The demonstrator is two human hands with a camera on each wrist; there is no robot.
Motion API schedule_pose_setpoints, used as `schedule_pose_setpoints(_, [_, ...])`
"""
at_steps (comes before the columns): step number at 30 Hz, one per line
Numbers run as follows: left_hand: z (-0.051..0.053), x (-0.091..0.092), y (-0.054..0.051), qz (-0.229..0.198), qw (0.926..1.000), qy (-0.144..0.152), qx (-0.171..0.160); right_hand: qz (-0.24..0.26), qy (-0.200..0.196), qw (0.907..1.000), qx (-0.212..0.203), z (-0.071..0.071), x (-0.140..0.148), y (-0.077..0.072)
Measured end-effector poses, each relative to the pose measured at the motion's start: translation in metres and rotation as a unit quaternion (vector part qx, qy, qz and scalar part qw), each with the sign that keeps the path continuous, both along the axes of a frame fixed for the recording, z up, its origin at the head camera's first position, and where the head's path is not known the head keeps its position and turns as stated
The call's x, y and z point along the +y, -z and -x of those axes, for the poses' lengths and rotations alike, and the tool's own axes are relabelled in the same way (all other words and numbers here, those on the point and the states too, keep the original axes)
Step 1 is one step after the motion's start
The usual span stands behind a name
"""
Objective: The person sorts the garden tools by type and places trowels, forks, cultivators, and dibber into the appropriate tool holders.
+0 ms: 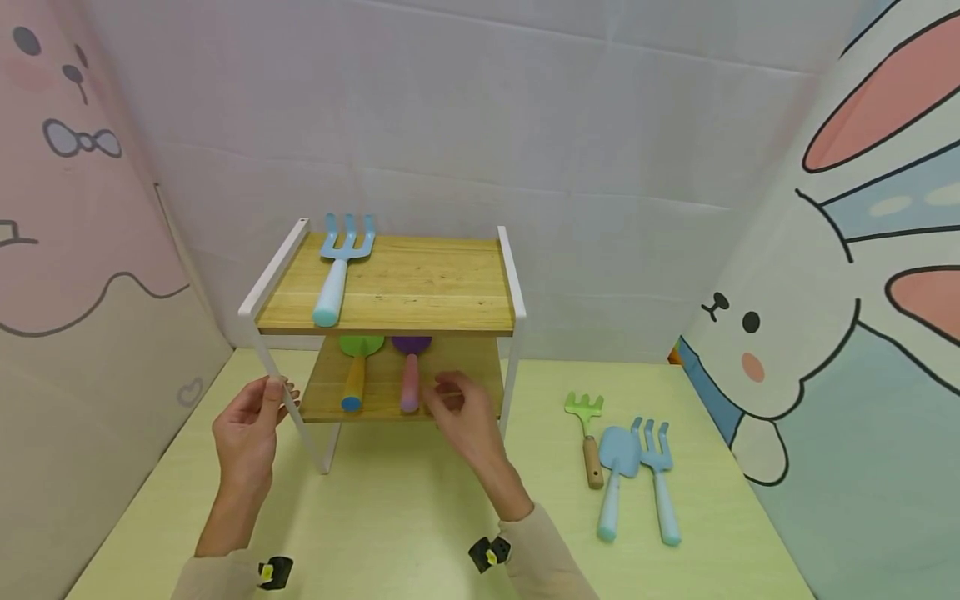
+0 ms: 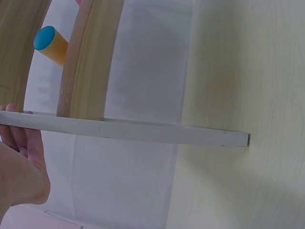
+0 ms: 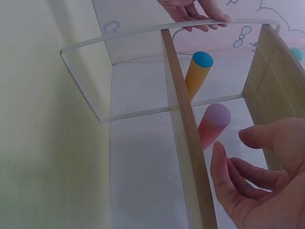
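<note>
A two-tier wooden shelf (image 1: pixel 427 287) with white legs stands on the table. My left hand (image 1: pixel 251 425) grips its left front leg (image 2: pixel 143 132) between thumb and fingers. On the lower board lie a green-headed toy shovel with an orange handle (image 1: pixel 355 383) and a purple-headed one with a pink handle (image 1: pixel 410 383); the upper board partly hides both heads. My right hand (image 1: pixel 467 417) is just right of the pink handle, its thumb and loosely bent fingers apart with nothing between them in the right wrist view. A light blue toy fork (image 1: pixel 337 279) lies on the top board.
Right of the shelf, the table (image 1: pixel 405 517) bears a small green rake with a wooden handle (image 1: pixel 592 462), a blue shovel (image 1: pixel 619 454) and a blue fork (image 1: pixel 663 492). Printed cloth walls (image 1: pixel 600 167) enclose the table at the back and sides.
</note>
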State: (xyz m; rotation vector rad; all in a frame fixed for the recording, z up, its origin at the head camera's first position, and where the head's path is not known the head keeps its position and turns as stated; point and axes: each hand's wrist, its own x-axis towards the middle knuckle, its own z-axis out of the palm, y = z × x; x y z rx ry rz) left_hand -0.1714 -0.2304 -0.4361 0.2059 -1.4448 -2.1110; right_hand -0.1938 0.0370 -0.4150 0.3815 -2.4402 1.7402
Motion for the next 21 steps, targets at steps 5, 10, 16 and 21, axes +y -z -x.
schedule_pose_setpoints(5, [0.0,0.0,0.0,0.007,1.0,-0.002,0.003,0.016,-0.016,0.9996,0.014,-0.007,0.006,0.004])
schedule_pose_setpoints(10, [-0.001,0.0,0.0,0.005,1.0,-0.001,0.003,0.014,-0.02,0.9991,0.033,-0.014,0.014,0.009])
schedule_pose_setpoints(16, [0.0,0.0,0.0,0.006,1.0,-0.004,0.003,0.007,-0.019,0.9985,0.05,-0.022,0.023,0.017])
schedule_pose_setpoints(21, [0.0,0.001,0.0,0.008,0.9999,-0.005,0.006,0.019,-0.036,0.9961,0.078,-0.028,0.03,0.026])
